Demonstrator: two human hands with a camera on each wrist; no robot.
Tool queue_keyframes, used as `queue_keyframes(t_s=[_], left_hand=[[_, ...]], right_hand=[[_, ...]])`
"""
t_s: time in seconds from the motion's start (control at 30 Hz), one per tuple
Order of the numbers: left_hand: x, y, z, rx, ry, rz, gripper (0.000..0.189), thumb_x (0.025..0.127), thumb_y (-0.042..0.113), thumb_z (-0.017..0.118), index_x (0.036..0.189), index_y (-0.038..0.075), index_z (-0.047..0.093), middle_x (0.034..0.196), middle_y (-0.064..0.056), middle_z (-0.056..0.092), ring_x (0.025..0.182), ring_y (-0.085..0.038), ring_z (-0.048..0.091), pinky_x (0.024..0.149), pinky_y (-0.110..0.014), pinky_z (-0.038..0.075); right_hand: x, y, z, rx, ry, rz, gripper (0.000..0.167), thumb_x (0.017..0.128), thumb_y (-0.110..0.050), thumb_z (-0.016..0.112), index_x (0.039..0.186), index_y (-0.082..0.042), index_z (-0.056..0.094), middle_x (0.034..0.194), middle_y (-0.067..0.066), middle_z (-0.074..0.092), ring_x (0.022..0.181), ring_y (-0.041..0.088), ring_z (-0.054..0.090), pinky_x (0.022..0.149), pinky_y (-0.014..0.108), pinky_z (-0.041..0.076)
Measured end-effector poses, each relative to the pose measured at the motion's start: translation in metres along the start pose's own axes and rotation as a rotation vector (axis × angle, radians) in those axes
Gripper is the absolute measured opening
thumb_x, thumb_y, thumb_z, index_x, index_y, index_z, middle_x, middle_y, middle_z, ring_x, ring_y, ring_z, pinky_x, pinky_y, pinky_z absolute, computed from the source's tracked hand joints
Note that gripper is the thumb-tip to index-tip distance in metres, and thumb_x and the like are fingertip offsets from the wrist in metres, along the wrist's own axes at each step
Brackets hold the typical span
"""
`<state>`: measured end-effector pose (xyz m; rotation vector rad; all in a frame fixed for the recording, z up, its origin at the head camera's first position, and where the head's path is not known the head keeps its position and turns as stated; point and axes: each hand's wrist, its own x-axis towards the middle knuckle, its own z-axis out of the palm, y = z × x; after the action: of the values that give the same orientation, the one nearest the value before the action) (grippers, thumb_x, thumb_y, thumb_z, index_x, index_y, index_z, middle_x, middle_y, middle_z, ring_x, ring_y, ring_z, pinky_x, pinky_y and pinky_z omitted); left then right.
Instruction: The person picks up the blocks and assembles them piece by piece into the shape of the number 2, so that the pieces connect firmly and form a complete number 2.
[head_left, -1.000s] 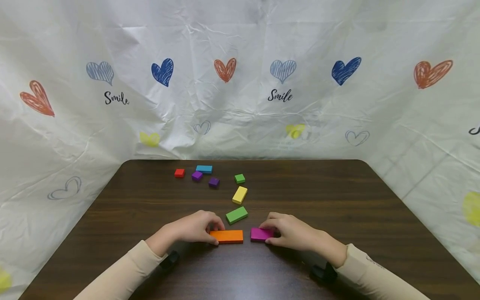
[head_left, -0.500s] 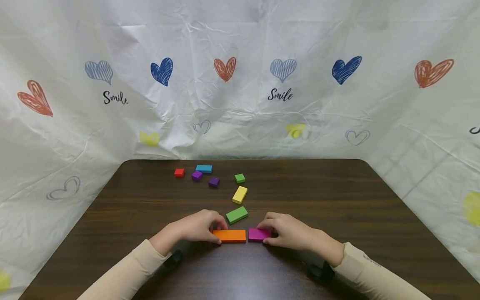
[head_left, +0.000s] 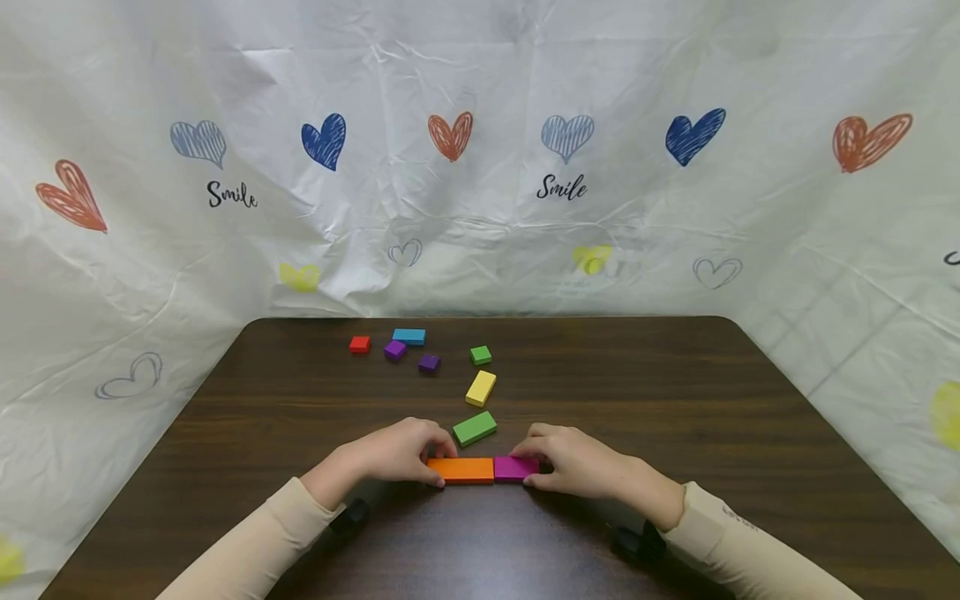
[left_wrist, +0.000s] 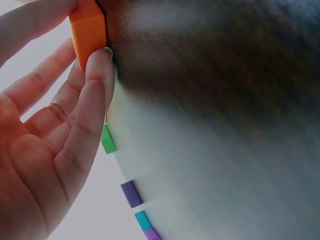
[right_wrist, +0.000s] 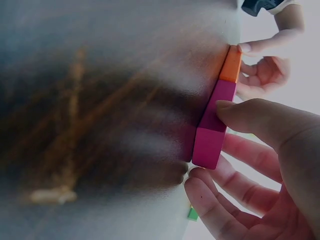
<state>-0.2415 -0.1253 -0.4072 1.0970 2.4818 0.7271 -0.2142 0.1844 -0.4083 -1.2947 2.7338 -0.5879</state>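
On the dark wooden table lies an orange block, and my left hand pinches its left end between thumb and fingers. End to end with it sits a magenta block, its right end pinched by my right hand. In the head view the inner ends of the two blocks meet in one straight row. The right wrist view likewise shows the magenta block touching the orange block. Just behind the row a green block lies at a slant, apart from both hands.
Farther back lie a yellow block, a small green block, a dark purple block, a purple block, a blue block and a red block. A white cloth with printed hearts hangs behind the table.
The gap between the orange and magenta blocks has closed. My left hand has slid the orange block slightly right, and my right hand has slid the magenta block slightly left.
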Motion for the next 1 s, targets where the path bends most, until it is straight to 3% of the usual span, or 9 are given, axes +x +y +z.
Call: queue_keyframes(t_s=[1.0], left_hand=[[0.0021,-0.0011,0.0008,-0.007,-0.008,0.010,0.028,0.085,0.020,0.086,0.109,0.014,0.073,0.098,0.008,0.062,0.086,-0.009,0.055,0.077,-0.027,0.050]], right_hand=[[-0.0003,-0.0006,-0.0006,-0.012,-0.017,-0.003,0.029,0.090,-0.018,0.080,0.118,-0.012,0.075,0.097,-0.008,0.059,0.079,0.006,0.051,0.071,0.022,0.045]])
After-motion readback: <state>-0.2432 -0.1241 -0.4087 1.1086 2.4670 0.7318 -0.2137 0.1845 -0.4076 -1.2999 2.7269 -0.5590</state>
